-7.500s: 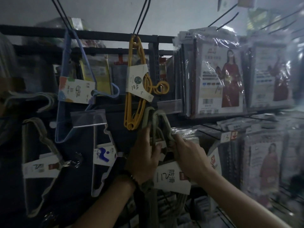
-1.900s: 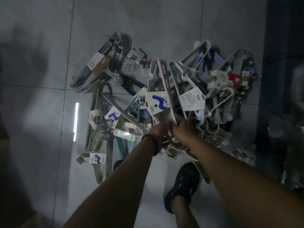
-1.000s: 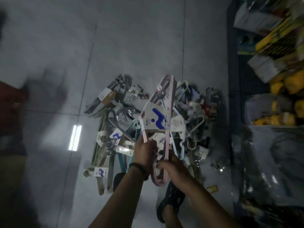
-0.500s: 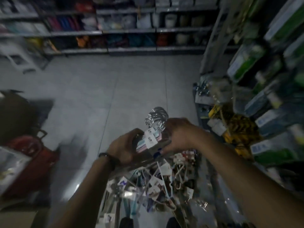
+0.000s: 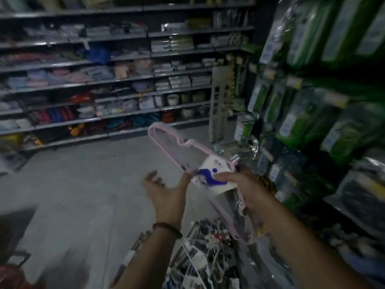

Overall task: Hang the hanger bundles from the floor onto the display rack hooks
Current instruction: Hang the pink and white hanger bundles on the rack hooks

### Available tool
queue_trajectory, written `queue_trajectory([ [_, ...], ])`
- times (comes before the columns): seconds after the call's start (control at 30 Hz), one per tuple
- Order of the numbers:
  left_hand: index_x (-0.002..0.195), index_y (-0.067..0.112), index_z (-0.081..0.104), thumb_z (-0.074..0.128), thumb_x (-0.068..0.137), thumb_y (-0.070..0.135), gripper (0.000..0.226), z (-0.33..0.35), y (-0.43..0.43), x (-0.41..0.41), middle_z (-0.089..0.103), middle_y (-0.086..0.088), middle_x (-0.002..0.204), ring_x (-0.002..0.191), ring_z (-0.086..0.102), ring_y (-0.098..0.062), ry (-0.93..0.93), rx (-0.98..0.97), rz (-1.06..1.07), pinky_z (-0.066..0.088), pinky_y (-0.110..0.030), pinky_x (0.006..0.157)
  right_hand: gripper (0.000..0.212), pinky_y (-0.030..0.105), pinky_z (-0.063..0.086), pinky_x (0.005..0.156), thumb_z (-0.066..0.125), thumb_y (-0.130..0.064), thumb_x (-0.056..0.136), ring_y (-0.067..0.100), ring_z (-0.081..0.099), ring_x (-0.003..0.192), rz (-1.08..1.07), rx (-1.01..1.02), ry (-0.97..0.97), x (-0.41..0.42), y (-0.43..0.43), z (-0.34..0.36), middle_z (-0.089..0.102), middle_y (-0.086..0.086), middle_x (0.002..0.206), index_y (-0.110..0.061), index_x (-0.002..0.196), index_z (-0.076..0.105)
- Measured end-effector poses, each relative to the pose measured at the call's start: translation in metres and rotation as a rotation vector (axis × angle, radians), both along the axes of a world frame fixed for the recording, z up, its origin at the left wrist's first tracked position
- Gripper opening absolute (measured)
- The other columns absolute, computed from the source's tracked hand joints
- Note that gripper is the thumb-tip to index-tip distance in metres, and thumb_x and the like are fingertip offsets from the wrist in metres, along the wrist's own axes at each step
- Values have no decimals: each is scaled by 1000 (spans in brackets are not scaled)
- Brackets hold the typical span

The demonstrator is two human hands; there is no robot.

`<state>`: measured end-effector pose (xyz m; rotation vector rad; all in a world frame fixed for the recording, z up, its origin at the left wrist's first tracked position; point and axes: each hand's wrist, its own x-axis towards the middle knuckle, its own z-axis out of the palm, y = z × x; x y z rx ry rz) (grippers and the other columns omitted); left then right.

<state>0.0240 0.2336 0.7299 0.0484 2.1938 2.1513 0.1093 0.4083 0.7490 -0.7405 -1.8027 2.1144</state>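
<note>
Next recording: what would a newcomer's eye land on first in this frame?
The pink hanger bundle with its white-and-blue label is held up mid-frame: the right hand grips it at the label, while the left hand is open beside it, fingers spread. At the bottom edge, a tangled pile of hanger bundles lies on the floor. Green packs crowd the rack on the right.

dim shop light, heavy motion blur, wide-angle bending at edges.
</note>
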Motion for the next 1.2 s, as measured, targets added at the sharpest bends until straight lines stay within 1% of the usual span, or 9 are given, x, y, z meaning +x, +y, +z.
queue_trajectory([
  [0.07, 136, 20, 48, 89, 57, 67, 100, 16, 18, 11, 63, -10, 133, 115, 66, -26, -266, 238, -419, 57, -44, 96, 42, 46, 62, 86, 87, -7, 65, 38, 78, 92, -73, -73, 35, 32, -15, 14, 79, 22, 104, -4, 106, 81],
  [0.2, 88, 7, 73, 79, 86, 18, 12, 47, 48, 35, 76, -15, 84, 72, 74, -28, -312, 443, -751, 61, -34, 63, 50, 36, 61, 75, 86, -23, 70, 35, 78, 94, -188, -122, 52, 98, -44, 30, 78, 22, 112, -5, 116, 79],
  [0.33, 100, 0, 64, 82, 59, 16, 47, 46, 62, 77, 65, -26, 89, 77, 69, -39, -472, 484, -839, 61, -47, 73, 33, 42, 62, 84, 79, -51, 83, 22, 79, 95, -340, 156, -68, 177, -81, 49, 82, 4, 106, -27, 106, 82],
  [0.47, 98, 0, 67, 79, 66, 21, 40, 42, 79, 140, 60, -45, 118, 107, 61, -65, -601, 347, -1019, 44, -79, 98, 81, 53, 58, 97, 56, -89, 83, 29, 75, 102, -553, 474, -331, 270, -113, 59, 77, 12, 110, -15, 110, 75],
  [0.53, 101, 5, 64, 87, 52, 20, 56, 37, 101, 174, 57, -49, 118, 105, 58, -70, -552, 316, -1099, 46, -83, 89, 68, 42, 62, 78, 50, -81, 91, 18, 75, 80, -626, 709, -457, 321, -125, 74, 78, 1, 87, -17, 95, 74],
  [0.67, 77, 0, 64, 73, 57, 2, 22, 99, 80, 280, 62, -22, 63, 56, 63, -33, -275, 308, -1249, 54, -38, 53, 25, 24, 48, 51, 69, -41, 91, 9, 62, 55, -998, 1252, -560, 403, -144, 127, 64, -7, 58, -21, 76, 66],
  [0.87, 100, 6, 77, 87, 69, 7, 32, 127, 79, 423, 79, -19, 90, 85, 77, -41, 24, 330, -1456, 64, -53, 75, 44, 40, 58, 83, 62, -45, 101, 24, 67, 102, -1028, 1282, -699, 496, -129, 154, 66, 2, 123, -24, 139, 54],
  [1.03, 104, 6, 71, 92, 61, 20, 51, 148, 79, 547, 77, -21, 97, 91, 76, -42, 138, 332, -1646, 61, -64, 80, 22, 27, 51, 56, 53, -45, 107, 12, 61, 68, -1136, 1226, -717, 609, -132, 164, 64, -8, 91, -27, 119, 50],
  [1.2, 90, 21, 70, 77, 80, 38, 21, 177, 67, 658, 77, 0, 81, 77, 76, -18, 180, 407, -1890, 58, -28, 68, 17, 30, 42, 41, 53, -31, 108, 10, 51, 48, -1166, 1336, -803, 731, -156, 176, 57, -7, 74, -27, 113, 37],
])
